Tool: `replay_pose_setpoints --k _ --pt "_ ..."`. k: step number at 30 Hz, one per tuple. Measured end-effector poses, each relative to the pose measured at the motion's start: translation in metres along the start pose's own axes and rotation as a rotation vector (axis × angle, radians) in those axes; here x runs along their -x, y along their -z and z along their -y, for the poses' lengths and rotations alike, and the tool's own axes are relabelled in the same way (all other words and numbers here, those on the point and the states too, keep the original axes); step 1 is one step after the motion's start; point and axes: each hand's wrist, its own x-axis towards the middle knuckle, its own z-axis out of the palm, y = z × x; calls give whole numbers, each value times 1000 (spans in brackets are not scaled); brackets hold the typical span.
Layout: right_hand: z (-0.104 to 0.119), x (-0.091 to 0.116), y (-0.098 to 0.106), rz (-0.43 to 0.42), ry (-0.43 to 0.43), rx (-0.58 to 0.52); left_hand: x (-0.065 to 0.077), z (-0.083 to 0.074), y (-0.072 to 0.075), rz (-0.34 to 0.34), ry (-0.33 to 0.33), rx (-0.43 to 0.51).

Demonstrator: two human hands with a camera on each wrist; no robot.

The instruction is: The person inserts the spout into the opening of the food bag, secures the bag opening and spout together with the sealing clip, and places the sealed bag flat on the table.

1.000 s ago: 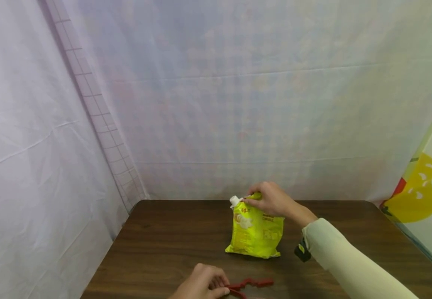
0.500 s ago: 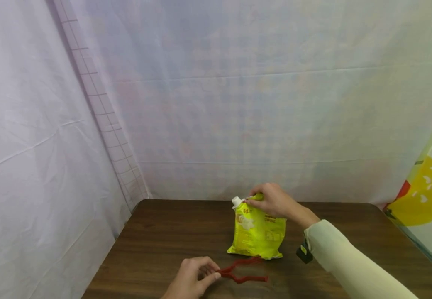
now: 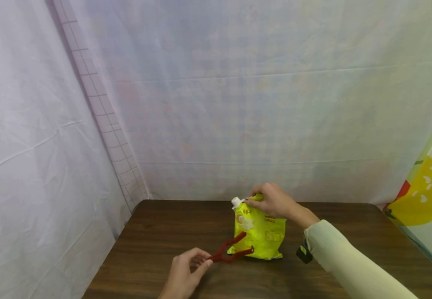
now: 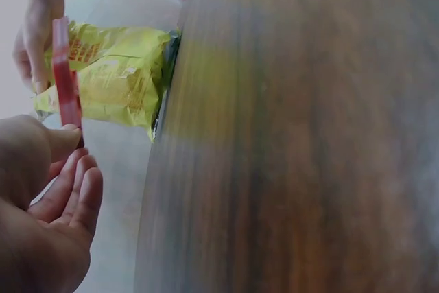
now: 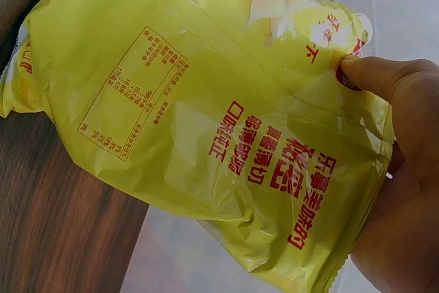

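Note:
A yellow chip bag (image 3: 258, 234) stands on the table, with a white spout-like piece (image 3: 236, 202) at its top left corner. My right hand (image 3: 275, 201) grips the bag's top edge, thumb on the printed front in the right wrist view. Between thumb and fingers, my left hand (image 3: 189, 265) pinches one end of a red two-armed clip (image 3: 225, 252). The clip's arms are spread, and their tips overlap the lower left of the bag in the head view. In the left wrist view the red clip (image 4: 66, 77) appears edge-on, in front of the chip bag (image 4: 123, 77).
The dark wooden table (image 3: 156, 232) reaches back to a pale patterned curtain (image 3: 238, 104). A white sheet (image 3: 32, 145) hangs on the left. A yellow and red printed shape (image 3: 421, 199) shows on the right-hand side.
My left hand has drawn slightly left and up, still pinching the red clip. The clip has swung so its arms point up and right, over the bag. My right hand keeps its hold.

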Motion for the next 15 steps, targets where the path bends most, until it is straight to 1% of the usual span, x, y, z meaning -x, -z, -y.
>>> replay_pose_setpoints --k 4,9,15 --pt "0 0 0 1 -3 -2 0 -1 2 -62 9 -6" --pt "0 -1 -2 0 -6 -1 0 2 5 -108 14 22" --pt "1 -2 -4 6 -14 5 -1 3 7 -161 -6 51"
